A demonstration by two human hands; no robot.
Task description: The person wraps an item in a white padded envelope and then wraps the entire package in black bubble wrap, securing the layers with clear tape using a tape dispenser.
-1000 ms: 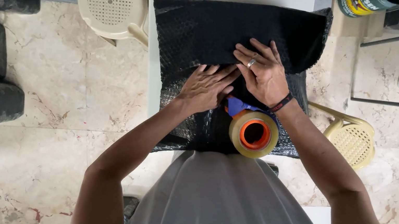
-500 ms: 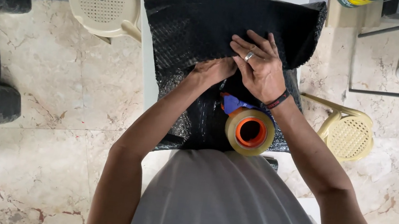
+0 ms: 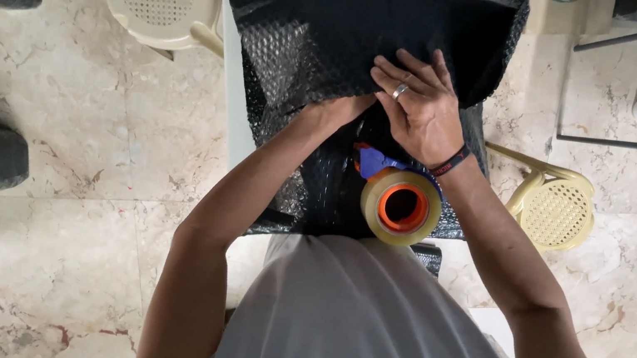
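Fingers of my right hand (image 3: 421, 112) lie spread on the black bubble wrap (image 3: 332, 30); my left hand (image 3: 337, 113) tucks under them, fingers hidden. Tape roll (image 3: 401, 207) sits behind.

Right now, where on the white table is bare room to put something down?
A bare strip of white table lies left of the black bubble wrap, and some beyond it. Near the tape roll and both hands it is crowded.
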